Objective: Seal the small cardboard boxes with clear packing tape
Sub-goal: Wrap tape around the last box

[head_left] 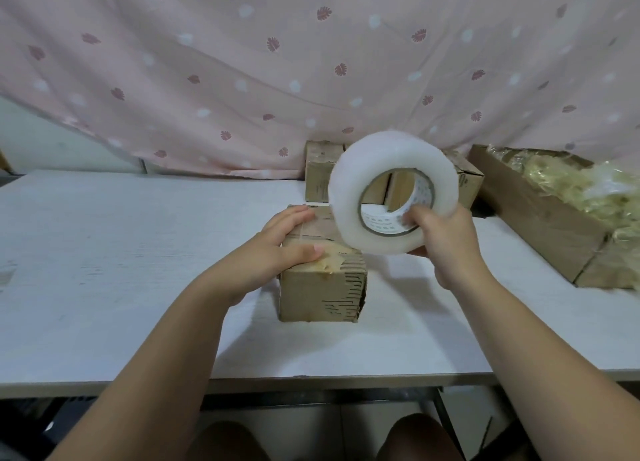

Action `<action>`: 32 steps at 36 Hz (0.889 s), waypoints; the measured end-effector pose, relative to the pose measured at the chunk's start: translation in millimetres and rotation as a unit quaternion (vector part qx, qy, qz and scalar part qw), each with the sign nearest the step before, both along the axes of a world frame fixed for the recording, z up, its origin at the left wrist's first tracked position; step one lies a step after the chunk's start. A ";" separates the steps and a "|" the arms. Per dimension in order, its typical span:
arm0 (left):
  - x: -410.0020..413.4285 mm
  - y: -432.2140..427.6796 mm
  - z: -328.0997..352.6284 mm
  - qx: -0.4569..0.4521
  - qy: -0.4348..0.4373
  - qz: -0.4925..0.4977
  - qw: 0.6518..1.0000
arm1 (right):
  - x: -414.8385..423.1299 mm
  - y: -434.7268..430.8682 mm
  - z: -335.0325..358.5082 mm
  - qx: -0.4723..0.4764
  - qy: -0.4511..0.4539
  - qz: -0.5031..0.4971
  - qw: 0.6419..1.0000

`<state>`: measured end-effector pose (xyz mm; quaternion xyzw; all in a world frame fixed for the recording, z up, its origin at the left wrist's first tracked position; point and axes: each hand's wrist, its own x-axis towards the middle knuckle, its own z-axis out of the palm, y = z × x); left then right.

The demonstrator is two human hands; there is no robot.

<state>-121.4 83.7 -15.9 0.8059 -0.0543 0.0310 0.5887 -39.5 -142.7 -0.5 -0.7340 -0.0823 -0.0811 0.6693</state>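
A small cardboard box (322, 289) stands in the middle of the white table (104, 252), its flaps closed and old torn tape on its top. My left hand (277, 246) lies on the box top, fingers straight and the thumb pressing along the near edge. My right hand (446, 242) grips a big roll of clear packing tape (353, 190), fingers hooked into its core, and holds it upright in the air just right of and above the box. Whether a strip runs from roll to box, I cannot tell.
Two more small cardboard boxes (318, 173) stand behind the roll against a pink patterned curtain (242, 79). A long open carton (540, 214) filled with straw-coloured shredded packing lies at the right. My knees show below the table's front edge.
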 end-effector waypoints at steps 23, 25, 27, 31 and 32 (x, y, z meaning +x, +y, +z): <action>-4.8 -21.2 19.7 0.148 0.050 0.063 0.986 | 3.0 -30.0 -61.0 -0.123 0.008 -0.101 0.987; -1.7 -38.6 28.6 0.291 0.043 0.092 0.951 | 1.5 -30.7 -60.8 -0.134 0.002 -0.099 0.986; 1.4 -53.7 32.9 0.404 0.063 0.102 0.907 | 0.6 -32.3 -60.6 -0.143 -0.013 -0.100 0.985; 4.6 -58.9 30.0 0.434 0.129 0.119 0.884 | -0.6 -32.4 -59.9 -0.144 -0.044 -0.105 0.983; 5.2 -60.6 28.8 0.439 0.138 0.126 0.879 | -1.3 -32.0 -59.8 -0.142 -0.050 -0.106 0.983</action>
